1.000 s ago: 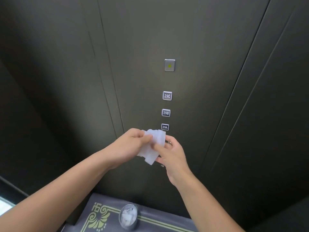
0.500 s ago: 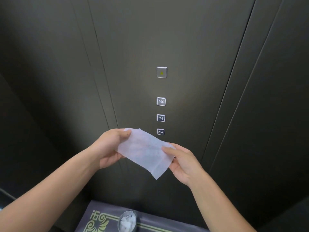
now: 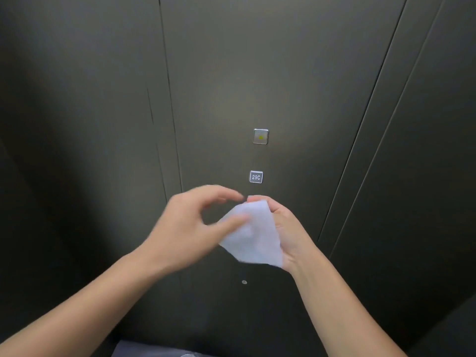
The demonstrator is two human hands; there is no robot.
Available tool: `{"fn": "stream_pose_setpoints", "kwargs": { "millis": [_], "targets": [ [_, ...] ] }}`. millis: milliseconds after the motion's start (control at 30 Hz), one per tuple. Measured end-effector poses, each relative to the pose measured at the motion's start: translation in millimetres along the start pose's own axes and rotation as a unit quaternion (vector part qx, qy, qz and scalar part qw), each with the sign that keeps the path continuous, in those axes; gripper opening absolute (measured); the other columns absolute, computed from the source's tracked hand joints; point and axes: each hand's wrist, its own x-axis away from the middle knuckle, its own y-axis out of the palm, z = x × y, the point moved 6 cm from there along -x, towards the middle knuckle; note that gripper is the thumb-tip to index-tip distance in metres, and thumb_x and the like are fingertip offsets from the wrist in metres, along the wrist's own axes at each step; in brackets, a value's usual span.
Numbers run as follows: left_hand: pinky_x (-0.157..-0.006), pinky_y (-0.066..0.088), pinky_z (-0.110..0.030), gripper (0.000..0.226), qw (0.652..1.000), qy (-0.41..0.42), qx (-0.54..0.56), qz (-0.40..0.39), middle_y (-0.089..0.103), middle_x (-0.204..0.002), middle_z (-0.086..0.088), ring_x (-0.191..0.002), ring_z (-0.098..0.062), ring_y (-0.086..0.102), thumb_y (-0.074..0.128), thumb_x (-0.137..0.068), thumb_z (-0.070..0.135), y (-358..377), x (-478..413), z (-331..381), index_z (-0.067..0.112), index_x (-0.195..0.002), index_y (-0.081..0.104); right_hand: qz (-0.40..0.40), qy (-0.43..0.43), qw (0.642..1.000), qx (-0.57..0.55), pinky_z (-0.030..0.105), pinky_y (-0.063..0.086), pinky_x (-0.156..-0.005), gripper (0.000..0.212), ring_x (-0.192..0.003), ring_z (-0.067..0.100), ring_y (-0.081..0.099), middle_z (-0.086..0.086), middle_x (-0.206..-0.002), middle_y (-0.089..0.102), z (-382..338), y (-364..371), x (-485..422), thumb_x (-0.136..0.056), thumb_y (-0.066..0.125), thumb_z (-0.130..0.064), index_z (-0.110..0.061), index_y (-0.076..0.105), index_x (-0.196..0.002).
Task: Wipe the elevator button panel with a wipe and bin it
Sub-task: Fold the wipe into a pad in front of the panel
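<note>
- Dark elevator wall (image 3: 283, 60) fills the frame; button panel (image 3: 257, 155) runs down centre, with a blank lit button (image 3: 260, 136) on top and the 29C button (image 3: 256, 177) below it; the lower buttons are now hidden behind the hands
- View has shifted: the buttons sit lower in frame than half a second ago, and the patterned surface at bottom edge is nearly out of shot
- Wipe (image 3: 253, 238), half a second ago stretched flat between both hands, is now gathered at centre frame, draped over the right palm
- Right hand (image 3: 288, 228) cups the wipe, fingers curled on its top edge
- Left hand (image 3: 188, 225), motion-blurred, fingers spread, thumb against the wipe's left side; firm grip cannot be told
- Judgement: unfolding done, wipe being folded into a pad; no contact with panel yet, wiping and binning remain
</note>
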Motion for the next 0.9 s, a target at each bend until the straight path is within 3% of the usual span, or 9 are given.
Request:
{"fn": "stream_pose_setpoints", "kwargs": {
  "millis": [67, 133, 233, 333, 467, 600, 667, 800, 900],
  "targets": [
    [-0.092, 0.058, -0.032, 0.029, 0.991, -0.125, 0.053, 0.002, 0.075, -0.108, 0.017, -0.097, -0.003, 0.073, 0.08, -0.08, 0.045, -10.7, 1.8, -31.8, 0.037, -0.106, 0.071, -0.023, -0.029, 0.999, 0.002, 0.042, 0.057, -0.068, 0.021, -0.071, 0.029, 0.068, 0.012, -0.087, 0.073, -6.9, 6.9, 0.9, -0.079, 0.076, -0.005, -0.019, 0.075, -0.094],
    [-0.086, 0.063, -0.04, 0.039, 0.961, -0.229, 0.131, -0.08, 0.079, -0.107, 0.003, -0.091, -0.014, 0.078, 0.084, -0.08, 0.041, -0.1, 6.2, -56.5, 0.028, -0.113, 0.068, -0.02, -0.04, 0.999, -0.013, 0.038, 0.058, -0.063, 0.019, -0.066, 0.026, 0.067, 0.01, -0.08, 0.072, -8.6, 13.1, -0.1, -0.081, 0.073, -0.003, -0.02, 0.075, -0.09],
    [-0.079, 0.063, -0.035, 0.053, 0.9, -0.298, 0.273, -0.161, 0.081, -0.105, -0.011, -0.094, -0.028, 0.079, 0.085, -0.076, 0.036, 17.1, 10.6, -65.8, 0.015, -0.12, 0.066, 0.003, -0.055, 0.998, 0.008, 0.045, 0.056, -0.072, 0.012, -0.078, 0.026, 0.069, 0.012, -0.087, 0.071, -7.6, 17.7, -1.2, -0.087, 0.073, -0.008, -0.017, 0.072, -0.096],
    [-0.078, 0.061, -0.036, 0.054, 0.902, -0.297, 0.296, -0.099, 0.082, -0.098, -0.014, -0.092, -0.028, 0.08, 0.088, -0.075, 0.014, 15.5, 3.7, -72.8, 0.016, -0.124, 0.064, 0.05, -0.065, 0.996, 0.02, 0.046, 0.056, -0.073, 0.016, -0.082, 0.028, 0.07, 0.014, -0.092, 0.072, -8.3, 16.2, 1.6, -0.088, 0.072, -0.008, -0.008, 0.071, -0.104],
    [-0.076, 0.059, -0.034, 0.068, 0.938, -0.251, 0.238, -0.016, 0.083, -0.087, -0.008, -0.085, -0.025, 0.08, 0.09, -0.073, 0.011, 7.9, -3.5, -78.2, 0.035, -0.129, 0.059, 0.142, -0.048, 0.988, 0.02, 0.044, 0.059, -0.074, 0.017, -0.083, 0.028, 0.073, 0.015, -0.098, 0.073, -2.3, -1.6, 9.6, -0.094, 0.06, -0.011, -0.006, 0.071, -0.106],
    [-0.068, 0.058, -0.018, 0.074, 0.942, -0.213, 0.257, -0.028, 0.084, -0.088, -0.003, -0.085, -0.015, 0.08, 0.087, -0.076, 0.006, 11.4, -9.1, -77.6, 0.04, -0.134, 0.056, 0.122, 0.024, 0.987, -0.103, 0.053, 0.063, -0.077, 0.035, -0.099, 0.042, 0.074, 0.023, -0.121, 0.068, 10.8, -7.0, 21.5, -0.104, 0.048, -0.036, -0.009, 0.06, -0.123],
    [-0.07, 0.06, -0.023, 0.071, 0.925, -0.219, 0.306, -0.053, 0.083, -0.094, -0.009, -0.088, -0.022, 0.08, 0.083, -0.079, 0.001, 16.8, -11.9, -76.8, 0.036, -0.136, 0.058, 0.092, 0.007, 0.991, -0.094, 0.053, 0.062, -0.083, 0.037, -0.106, 0.042, 0.072, 0.024, -0.125, 0.065, 8.3, -5.7, 23.4, -0.099, 0.06, -0.034, -0.018, 0.053, -0.132],
    [-0.072, 0.062, -0.03, 0.062, 0.858, -0.243, 0.429, -0.144, 0.078, -0.113, -0.019, -0.095, -0.031, 0.079, 0.075, -0.083, -0.006, 30.6, -17.7, -72.6, 0.027, -0.134, 0.062, 0.093, -0.098, 0.988, 0.075, 0.047, 0.062, -0.086, 0.079, -0.108, 0.032, 0.073, 0.01, -0.124, 0.072, -7.0, -15.5, 24.1, -0.083, 0.074, 0.008, -0.046, 0.052, -0.136],
    [-0.077, 0.063, -0.032, 0.058, 0.827, -0.235, 0.472, -0.196, 0.075, -0.122, -0.02, -0.105, -0.033, 0.076, 0.074, -0.082, -0.005, 36.1, -21.1, -71.2, 0.02, -0.133, 0.063, 0.101, -0.145, 0.97, 0.166, 0.045, 0.061, -0.089, 0.087, -0.115, 0.021, 0.069, -0.008, -0.128, 0.07, -21.4, -13.9, 27.5, -0.079, 0.079, 0.006, -0.054, 0.05, -0.135]
  ]
}}
